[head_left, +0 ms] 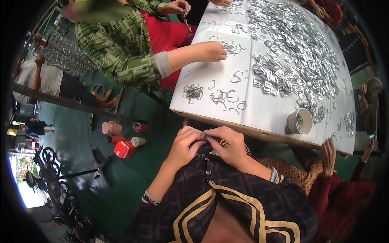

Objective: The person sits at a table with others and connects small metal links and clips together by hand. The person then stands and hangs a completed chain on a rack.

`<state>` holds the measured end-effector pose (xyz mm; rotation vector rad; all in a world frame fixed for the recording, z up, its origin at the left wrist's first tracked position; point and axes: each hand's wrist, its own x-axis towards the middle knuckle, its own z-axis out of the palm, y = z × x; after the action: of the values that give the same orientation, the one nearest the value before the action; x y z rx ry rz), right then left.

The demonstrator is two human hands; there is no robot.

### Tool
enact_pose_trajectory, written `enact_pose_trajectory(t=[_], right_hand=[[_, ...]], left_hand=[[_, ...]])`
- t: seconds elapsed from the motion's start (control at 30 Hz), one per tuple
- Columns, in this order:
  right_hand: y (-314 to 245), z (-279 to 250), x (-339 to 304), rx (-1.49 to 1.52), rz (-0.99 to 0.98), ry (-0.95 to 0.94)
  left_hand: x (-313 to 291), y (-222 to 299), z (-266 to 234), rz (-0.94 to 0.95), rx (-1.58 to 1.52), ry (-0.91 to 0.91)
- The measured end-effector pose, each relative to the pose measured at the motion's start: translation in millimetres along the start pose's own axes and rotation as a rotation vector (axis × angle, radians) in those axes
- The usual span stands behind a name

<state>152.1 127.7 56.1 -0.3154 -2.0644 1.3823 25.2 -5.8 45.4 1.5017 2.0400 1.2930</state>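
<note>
Just off the near edge of the white-covered table (259,109), in front of my chest, my two hands meet. My left hand (187,146) and my right hand (230,146) are both closed, thumbs and fingertips pinched together. Between the fingertips is a small dark bit, mostly hidden and too small to name. On the table just beyond lie loose bent wire hooks (221,96) and a tight heap of similar wire pieces (193,92). Farther back spreads a large pile of flat silvery metal links (291,52).
A paper cup (299,121) with small things inside stands near the table's edge. At left, a co-worker's hand (214,51) reaches over wire hooks; another person's hand (328,156) is at right. On the green floor stand a red box (125,149) and a pink jug (111,128).
</note>
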Motion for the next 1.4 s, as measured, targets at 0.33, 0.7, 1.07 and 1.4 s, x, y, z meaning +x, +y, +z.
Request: enact_pose_trajectory(t=[0.33, 0.7, 1.07, 1.4], right_hand=[[4.0, -14.8, -2.9, -0.048, -0.05, 0.011], [-3.5, -31.0, -18.0, -0.049, -0.104, -0.035], [5.9, -45.1, -18.5, -0.065, -0.086, 0.089], [-6.6, -43.2, -13.1, -0.031, 0.167, 0.237]], left_hand=[[100.2, -16.5, -5.8, 0.007, 0.123, -0.067], [205.1, -37.6, 114.1, 0.308, 0.924, -0.271], [196.7, -37.8, 73.0, 0.174, 0.475, -0.083], [74.1, 43.7, 12.0, -0.094, -0.458, -0.01]])
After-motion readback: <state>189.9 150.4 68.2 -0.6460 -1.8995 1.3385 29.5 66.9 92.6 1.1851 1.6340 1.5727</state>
